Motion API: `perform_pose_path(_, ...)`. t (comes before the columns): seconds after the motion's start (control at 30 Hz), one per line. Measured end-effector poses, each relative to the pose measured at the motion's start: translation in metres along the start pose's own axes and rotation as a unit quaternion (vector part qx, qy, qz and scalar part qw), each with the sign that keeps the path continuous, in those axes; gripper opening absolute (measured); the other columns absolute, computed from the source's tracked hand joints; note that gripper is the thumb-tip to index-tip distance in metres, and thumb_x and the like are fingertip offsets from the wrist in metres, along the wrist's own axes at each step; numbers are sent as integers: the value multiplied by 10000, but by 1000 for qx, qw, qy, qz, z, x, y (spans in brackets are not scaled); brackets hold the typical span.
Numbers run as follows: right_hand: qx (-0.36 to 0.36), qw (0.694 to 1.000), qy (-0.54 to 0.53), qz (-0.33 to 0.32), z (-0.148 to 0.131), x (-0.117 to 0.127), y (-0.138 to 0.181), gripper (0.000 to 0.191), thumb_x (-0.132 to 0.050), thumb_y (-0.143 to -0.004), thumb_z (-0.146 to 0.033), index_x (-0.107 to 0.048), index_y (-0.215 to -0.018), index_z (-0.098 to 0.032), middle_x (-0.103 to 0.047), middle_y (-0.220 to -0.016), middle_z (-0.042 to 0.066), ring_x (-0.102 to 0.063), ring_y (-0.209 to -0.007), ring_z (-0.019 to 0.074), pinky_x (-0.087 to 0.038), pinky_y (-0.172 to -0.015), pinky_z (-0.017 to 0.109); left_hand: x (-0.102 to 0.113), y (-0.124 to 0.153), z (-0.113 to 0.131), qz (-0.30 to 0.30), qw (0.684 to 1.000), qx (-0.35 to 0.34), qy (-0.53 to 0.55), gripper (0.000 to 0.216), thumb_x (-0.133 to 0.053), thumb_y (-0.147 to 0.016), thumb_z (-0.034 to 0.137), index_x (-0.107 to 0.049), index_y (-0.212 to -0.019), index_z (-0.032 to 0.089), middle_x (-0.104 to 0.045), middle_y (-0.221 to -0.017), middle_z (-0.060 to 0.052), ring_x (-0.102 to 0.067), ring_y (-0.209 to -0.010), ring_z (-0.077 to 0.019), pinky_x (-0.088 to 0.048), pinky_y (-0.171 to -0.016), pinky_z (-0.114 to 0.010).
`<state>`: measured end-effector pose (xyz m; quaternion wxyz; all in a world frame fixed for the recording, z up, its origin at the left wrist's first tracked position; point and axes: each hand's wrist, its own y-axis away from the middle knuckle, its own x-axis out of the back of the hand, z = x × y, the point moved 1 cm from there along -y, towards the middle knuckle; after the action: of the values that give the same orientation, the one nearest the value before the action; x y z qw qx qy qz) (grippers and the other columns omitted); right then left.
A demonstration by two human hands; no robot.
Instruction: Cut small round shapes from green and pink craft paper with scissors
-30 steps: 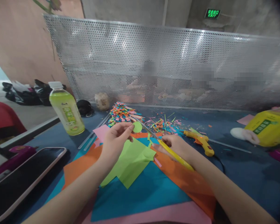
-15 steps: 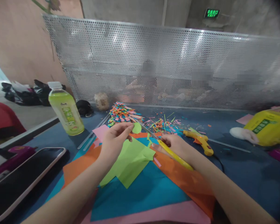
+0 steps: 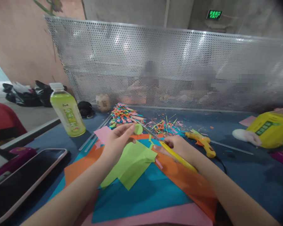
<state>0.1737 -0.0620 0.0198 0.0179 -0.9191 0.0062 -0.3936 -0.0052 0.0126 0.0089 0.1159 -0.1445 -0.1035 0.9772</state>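
Up front, we see the left hand [image 3: 116, 141] raised a little above the worktop [image 3: 250, 169], its thumb and fingertips pinching a small green paper disc [image 3: 138, 129] that sticks out to the right of the fingers. Just beside the disc, the metal blades of the scissors [image 3: 174, 153] meet its right edge; we cannot tell how far apart the blades stand. The right hand [image 3: 179, 147] is closed around the yellow handles, lower and to the right of the disc, so the disc sits between the two hands and nearer the left one. Under both hands lies a larger green sheet [image 3: 132, 161], resting on a teal sheet [image 3: 143, 191], an orange sheet [image 3: 191, 183] and a pink sheet [image 3: 155, 216]. Behind the disc we find a pile of coloured scraps [image 3: 123, 114]. A green bottle [image 3: 67, 110] stands well to the left, a phone [image 3: 21, 182] lies at the near left, and a yellow glue gun [image 3: 201, 141] lies just right of the right hand.
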Motion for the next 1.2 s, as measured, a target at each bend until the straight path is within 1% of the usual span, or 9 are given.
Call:
perform_pose_path(0.1,5,1000,-1,4,0,-1,-1,448,-598,-720,-491,-311,-515,-214,-240,-434,-87,-260,-374,61,-167,-386,219,-3,2,1,-5,998,57,31,304,-814,-496,288,-672,-704,118,-631,-632,-4,-576,-586,-94,-477,-460,-173)
perform_pose_path(0.17,11,1000,-2,7,1,-1,-1,450,-594,-719,-498,-310,-515,-215,-234,-442,-87,-254,-383,63,-165,-390,221,-3,2,2,10,996,69,48,322,-830,-454,274,-654,-673,116,-628,-598,5,-575,-557,-87,-478,-455,-169)
perform_pose_path(0.27,22,1000,-4,9,4,-2,-2,466,-601,-708,-501,-289,-514,-214,-216,-464,-87,-240,-408,64,-164,-399,222,-1,1,2,21,997,59,55,323,-831,-456,262,-637,-672,119,-629,-579,15,-570,-528,-77,-472,-447,-161)
perform_pose_path(0.53,45,999,-15,16,9,-5,-6,470,-578,-708,-520,-276,-524,-210,-206,-533,-75,-195,-487,77,-167,-427,229,-1,3,1,-11,999,38,22,289,-810,-514,260,-622,-685,123,-637,-579,12,-549,-489,-70,-462,-437,-168)
perform_pose_path(0.7,25,999,-18,6,3,-2,-1,433,-561,-714,-531,-328,-538,-212,-234,-503,-79,-247,-447,74,-193,-424,223,0,3,1,-13,999,33,21,287,-807,-521,263,-620,-689,125,-634,-586,15,-550,-489,-69,-465,-442,-171)
perform_pose_path(0.8,9,1000,-16,0,1,0,0,417,-565,-713,-532,-356,-544,-213,-258,-460,-85,-279,-405,74,-202,-411,221,1,3,1,-5,999,24,21,295,-800,-531,263,-626,-728,130,-642,-610,11,-565,-512,-77,-466,-447,-175)
perform_pose_path(0.93,1,1000,-10,2,1,-1,-1,426,-571,-716,-524,-347,-528,-214,-241,-419,-94,-277,-369,67,-186,-392,216,2,1,1,5,1000,4,19,301,-788,-552,258,-624,-775,139,-632,-583,14,-566,-525,-87,-458,-444,-181)
perform_pose_path(1.1,8,1000,-8,6,5,-3,-3,433,-574,-717,-521,-340,-524,-213,-248,-421,-94,-271,-361,60,-178,-379,213,2,0,2,19,999,-25,6,244,-765,-584,248,-633,-755,133,-625,-611,6,-566,-557,-92,-453,-447,-187)
perform_pose_path(1.2,16,1000,-11,5,5,-4,-2,433,-567,-723,-520,-324,-534,-215,-251,-432,-92,-272,-368,61,-176,-378,213,2,2,3,24,999,-34,-14,224,-759,-590,251,-640,-739,135,-609,-595,13,-532,-517,-79,-452,-446,-197)
